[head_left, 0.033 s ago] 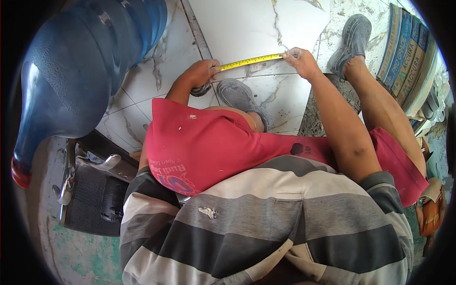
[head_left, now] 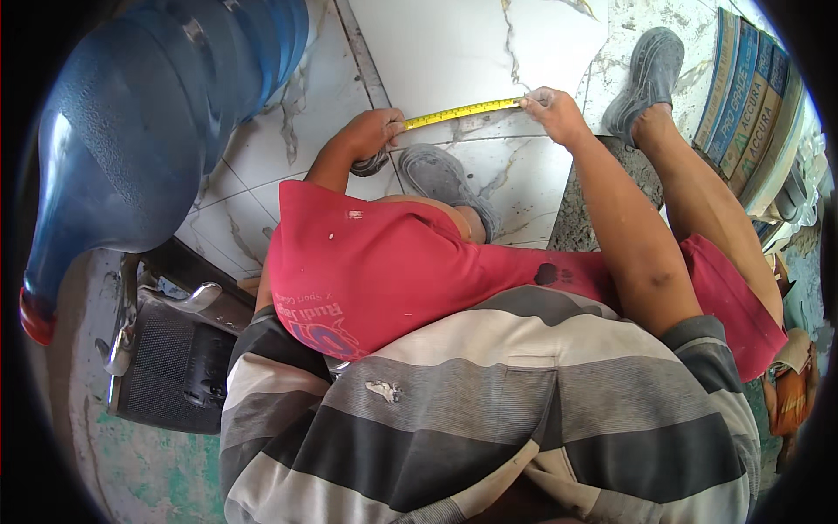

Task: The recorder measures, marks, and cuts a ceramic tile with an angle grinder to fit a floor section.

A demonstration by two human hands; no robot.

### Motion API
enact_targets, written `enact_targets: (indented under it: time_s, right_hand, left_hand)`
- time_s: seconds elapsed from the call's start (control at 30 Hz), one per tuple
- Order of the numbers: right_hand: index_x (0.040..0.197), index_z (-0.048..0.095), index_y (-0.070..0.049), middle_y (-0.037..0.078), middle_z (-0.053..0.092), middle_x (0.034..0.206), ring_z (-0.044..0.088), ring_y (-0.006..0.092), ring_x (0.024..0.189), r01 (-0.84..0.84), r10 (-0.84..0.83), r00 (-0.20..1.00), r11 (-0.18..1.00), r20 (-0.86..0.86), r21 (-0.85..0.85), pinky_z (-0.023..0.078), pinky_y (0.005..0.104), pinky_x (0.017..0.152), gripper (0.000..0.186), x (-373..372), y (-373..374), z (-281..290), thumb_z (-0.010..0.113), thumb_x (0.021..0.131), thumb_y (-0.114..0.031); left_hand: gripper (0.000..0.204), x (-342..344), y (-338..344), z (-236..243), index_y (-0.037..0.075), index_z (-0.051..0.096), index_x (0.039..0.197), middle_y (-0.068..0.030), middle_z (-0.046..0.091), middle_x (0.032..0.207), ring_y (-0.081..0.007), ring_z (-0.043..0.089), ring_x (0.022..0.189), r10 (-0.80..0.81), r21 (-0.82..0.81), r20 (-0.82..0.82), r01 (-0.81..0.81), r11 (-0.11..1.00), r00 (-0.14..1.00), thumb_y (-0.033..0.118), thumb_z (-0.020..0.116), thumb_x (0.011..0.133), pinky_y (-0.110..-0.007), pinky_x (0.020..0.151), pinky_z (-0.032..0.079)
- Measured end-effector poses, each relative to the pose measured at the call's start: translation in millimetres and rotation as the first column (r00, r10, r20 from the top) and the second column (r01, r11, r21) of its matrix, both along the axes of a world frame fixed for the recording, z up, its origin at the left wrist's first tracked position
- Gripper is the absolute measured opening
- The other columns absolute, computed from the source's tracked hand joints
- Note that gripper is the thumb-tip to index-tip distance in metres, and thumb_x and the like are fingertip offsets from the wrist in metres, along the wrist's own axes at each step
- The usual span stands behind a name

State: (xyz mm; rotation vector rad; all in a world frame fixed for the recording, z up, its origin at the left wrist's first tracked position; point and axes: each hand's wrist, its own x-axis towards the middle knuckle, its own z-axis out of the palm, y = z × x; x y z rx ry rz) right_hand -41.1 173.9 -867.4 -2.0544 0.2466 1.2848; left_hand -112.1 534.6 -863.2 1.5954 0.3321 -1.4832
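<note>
Covering the floor (head_left: 240,218) were white tiles with grey veins, giving way to rough grey concrete (head_left: 589,205) near the right foot and to green-stained ground at the near left. A large white slab (head_left: 454,48) lay toward the floor's far edge, cartons (head_left: 742,109) stood at its right edge, and a black chair (head_left: 161,362) and a water jug (head_left: 131,131) occupied its left side. The yellow tape measure (head_left: 463,113) ran between the two hands, close to the slab's near edge; whether it touched the slab could not be told. The left hand (head_left: 375,132) was closed around one end, while the right hand (head_left: 550,112) pinched the other between thumb and fingers. The thin tape blade bowed slightly upward; the jug was ribbed, translucent blue plastic, the chair had curved shiny metal, and dusty grey shoes (head_left: 436,179) looked smooth and rounded.
</note>
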Motion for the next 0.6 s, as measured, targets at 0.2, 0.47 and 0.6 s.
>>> enact_targets:
  time_s: [0.2,0.47,0.6]
  right_hand:
    - [0.095,0.07,0.0,0.012,0.068,0.077,0.062,0.02,0.072,-0.036,0.036,0.999,0.999,-0.003,-0.033,0.049,0.0338,0.069,0.034,1.7,1.5,0.2,0.064,0.091,-0.033]
    - [0.095,0.071,0.0,0.012,0.067,0.077,0.062,0.021,0.072,-0.041,0.04,0.999,0.999,-0.032,-0.026,0.049,0.0339,0.07,0.034,3.7,5.2,1.4,0.064,0.091,-0.033]
    - [0.096,0.07,0.0,0.016,0.069,0.082,0.064,0.0252,0.076,-0.109,0.109,0.994,0.994,0.008,-0.033,0.05,0.0357,0.073,0.034,2.2,15.4,3.8,0.064,0.091,-0.033]
  left_hand:
    - [0.017,-2.3,-0.6,-7.8,0.002,0.059,0.095,-0.0047,0.062,0.074,-0.0145,0.06,0.068,0.007,0.0,0.032,-0.007,1.0,0.999,0.016,0.05,0.098,-0.03,0.067,0.049]
    - [0.018,3.1,-5.6,-1.2,0.002,0.06,0.095,-0.0048,0.062,0.076,-0.0161,0.06,0.069,-0.064,-0.04,0.056,0.067,0.997,0.996,0.017,0.049,0.097,-0.031,0.069,0.049]
    - [0.017,1.8,-14.6,4.2,0.002,0.06,0.097,-0.0046,0.062,0.077,-0.0154,0.06,0.069,0.019,-0.068,0.015,-0.018,0.998,1.0,0.016,0.05,0.098,-0.031,0.068,0.049]
